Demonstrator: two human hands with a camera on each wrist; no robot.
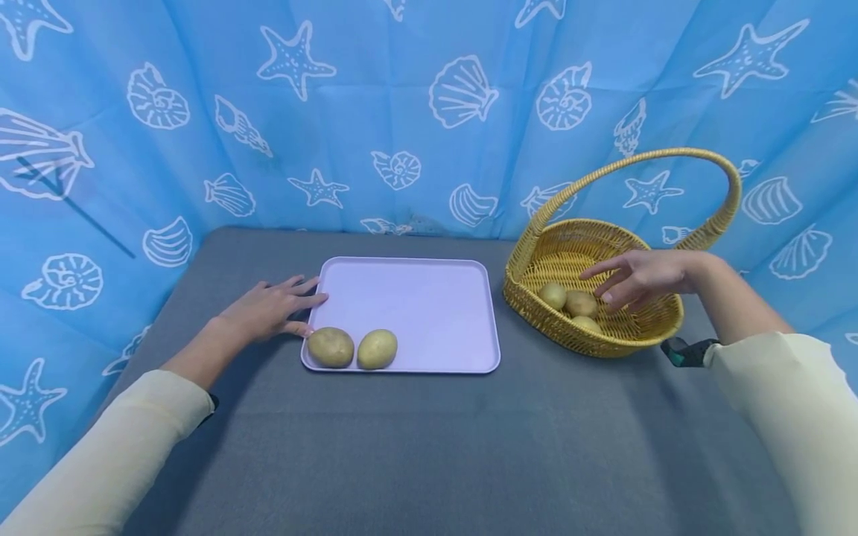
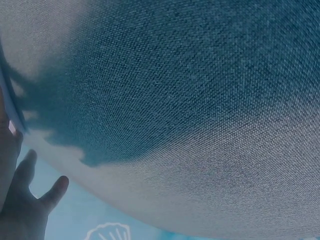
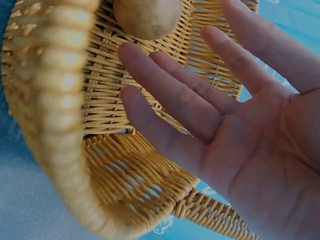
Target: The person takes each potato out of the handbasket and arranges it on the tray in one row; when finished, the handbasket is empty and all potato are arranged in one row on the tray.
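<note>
Two potatoes lie side by side near the front left of a pale lilac tray (image 1: 429, 313): a browner potato (image 1: 331, 348) in the corner and a yellower potato (image 1: 377, 349) beside it. My left hand (image 1: 271, 309) rests at the tray's left edge, fingers spread, thumb close to the browner potato. Over the wicker basket (image 1: 526, 301) hangs my right hand (image 1: 643, 277), its fingers extended and apart, holding nothing. Several potatoes lie inside the basket, among them a brown potato (image 1: 581, 304) just left of the right fingertips. The right wrist view shows one potato (image 3: 148, 17) beyond the fingers.
A grey cloth (image 1: 415, 447) covers the table. The basket's tall arched handle (image 1: 670, 154) rises above the right hand. Behind the table hangs a blue curtain (image 1: 389, 97) with white shells and starfish.
</note>
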